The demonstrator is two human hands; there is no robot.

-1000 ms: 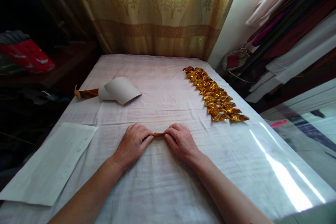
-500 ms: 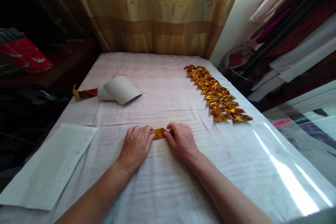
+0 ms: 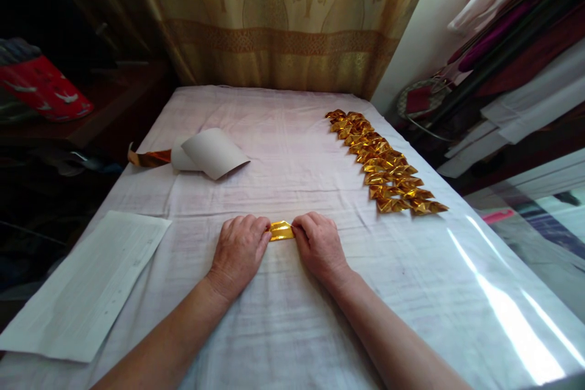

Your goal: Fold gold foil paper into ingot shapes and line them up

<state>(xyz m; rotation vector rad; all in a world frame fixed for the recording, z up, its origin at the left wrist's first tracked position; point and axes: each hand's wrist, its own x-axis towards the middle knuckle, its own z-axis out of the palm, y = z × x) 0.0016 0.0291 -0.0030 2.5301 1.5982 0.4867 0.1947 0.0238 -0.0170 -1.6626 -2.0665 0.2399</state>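
Note:
A small folded strip of gold foil paper (image 3: 281, 231) lies low over the cloth, pinched at both ends. My left hand (image 3: 240, 248) grips its left end between thumb and fingers, palm down. At the other end, the thumb and forefinger of my right hand (image 3: 320, 244) close on its tip. The fingertips hide both ends of the strip. Up and to the right, several folded gold foil pieces (image 3: 381, 161) sit in two slanting rows, apart from my hands.
A curled grey card (image 3: 217, 152) rests at the left, with orange-gold foil (image 3: 153, 159) sticking out beside it. A white paper sheet (image 3: 86, 286) lies near the left edge of the cloth-covered table (image 3: 283, 341). A patterned curtain (image 3: 283, 36) hangs behind.
The foil strip now catches bright light and shows a flatter face with a raised top edge. Both hands keep their grip, and the view has shifted slightly.

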